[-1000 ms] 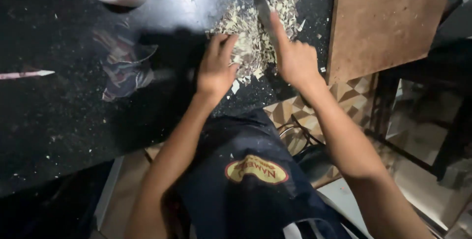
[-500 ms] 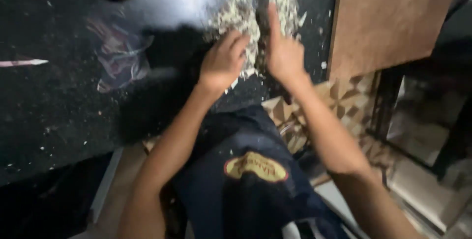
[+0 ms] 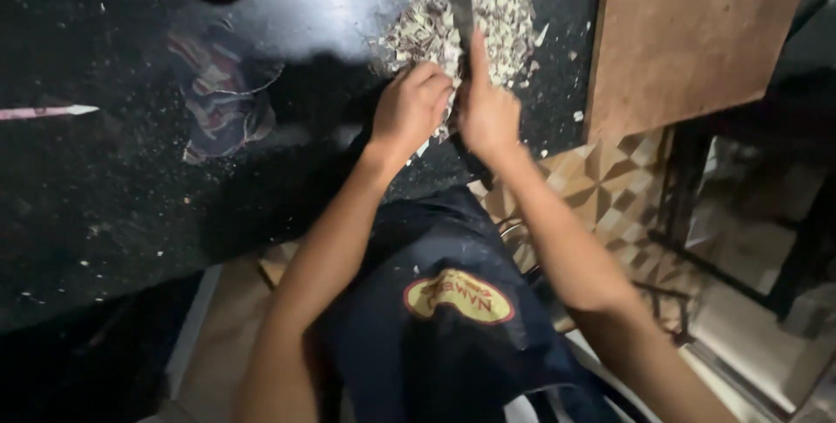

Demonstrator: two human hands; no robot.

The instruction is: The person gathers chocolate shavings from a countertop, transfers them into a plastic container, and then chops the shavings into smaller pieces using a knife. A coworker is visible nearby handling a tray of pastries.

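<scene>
Knife (image 3: 460,1) sits in your right hand (image 3: 486,114), fist closed on the handle, index finger laid along the spine. Blade's long axis runs straight away from you, lying across the chopped pile (image 3: 470,23) on the black tabletop (image 3: 131,197). Left hand (image 3: 414,105) is curled shut, knuckles touching the pile's near edge, just left of the blade; can't tell if it grips anything. Both hands nearly touch. Wooden board (image 3: 688,31) lies right of the pile, crumpled wrapper (image 3: 222,92) left.

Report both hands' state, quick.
Left hand: curled shut, resting on the chopped pile; nothing clearly gripped.
Right hand: shut on the knife, forefinger along its spine.
</scene>
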